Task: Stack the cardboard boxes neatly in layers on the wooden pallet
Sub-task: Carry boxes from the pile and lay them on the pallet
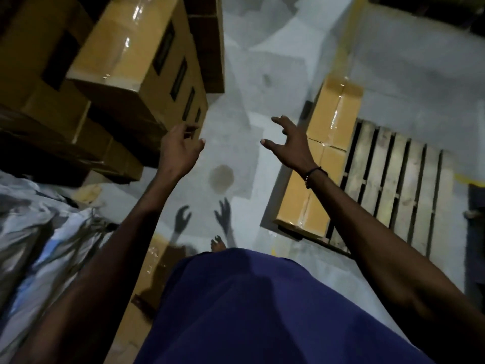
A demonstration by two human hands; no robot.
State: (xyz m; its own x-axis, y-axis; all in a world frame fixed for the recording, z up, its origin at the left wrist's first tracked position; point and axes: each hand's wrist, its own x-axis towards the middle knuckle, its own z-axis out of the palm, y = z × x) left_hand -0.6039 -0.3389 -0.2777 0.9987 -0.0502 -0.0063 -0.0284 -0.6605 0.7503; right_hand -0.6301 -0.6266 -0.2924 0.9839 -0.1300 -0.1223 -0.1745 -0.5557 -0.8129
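Note:
A wooden pallet [399, 185] lies on the floor at the right. A row of taped cardboard boxes [325, 143] sits along its left edge, one layer high. A tall stack of cardboard boxes [136, 61] stands at the upper left. My left hand [179, 148] is raised close to the near corner of that stack, fingers spread and loosely bent, holding nothing. My right hand [291, 143] hovers over the floor just left of the pallet boxes, fingers spread, also empty. Both arms reach forward.
The grey concrete floor [236, 122] runs between the stack and the pallet, with a round stain [221, 177]. Plastic-wrapped bundles [34, 232] lie at the left. Another carton [147, 271] lies by my feet. A yellow floor line [349, 35] runs beyond the pallet.

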